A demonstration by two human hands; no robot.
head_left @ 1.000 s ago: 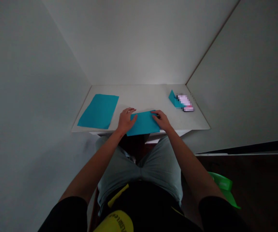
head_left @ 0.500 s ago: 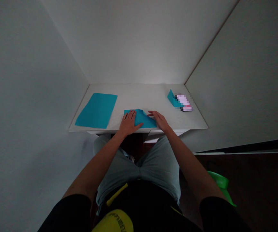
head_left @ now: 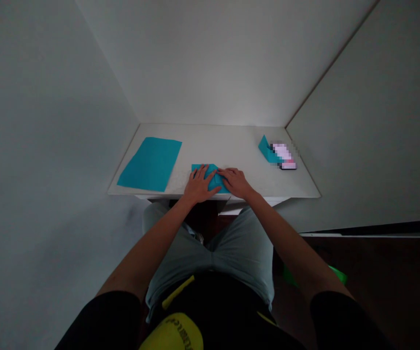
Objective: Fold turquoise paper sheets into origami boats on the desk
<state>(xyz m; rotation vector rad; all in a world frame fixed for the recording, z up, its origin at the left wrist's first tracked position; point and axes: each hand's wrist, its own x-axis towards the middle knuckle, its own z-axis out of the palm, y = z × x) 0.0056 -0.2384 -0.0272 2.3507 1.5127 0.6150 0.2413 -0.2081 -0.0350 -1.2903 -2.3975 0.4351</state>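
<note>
A partly folded sheet of blue paper [head_left: 214, 182] lies near the front edge of the white table. My left hand [head_left: 197, 186] rests on its left part, palm down with fingers spread. From the other side my right hand [head_left: 236, 183] lies over the right part, its fingers stretched out and pressing a folded flap down. The two hands are close together, and they hide much of the paper.
The white table [head_left: 228, 146] has walls behind it and at both sides. A larger flat blue sheet [head_left: 151, 164] lies at the left. Toward the right stands a folded blue paper piece [head_left: 265, 149] beside a blurred phone [head_left: 283, 154]. Something green [head_left: 338, 275] is on the floor.
My right hand has moved left onto the paper, and the flap's right side is now folded over toward the middle. My left hand stays on the paper. The view has shifted slightly.
</note>
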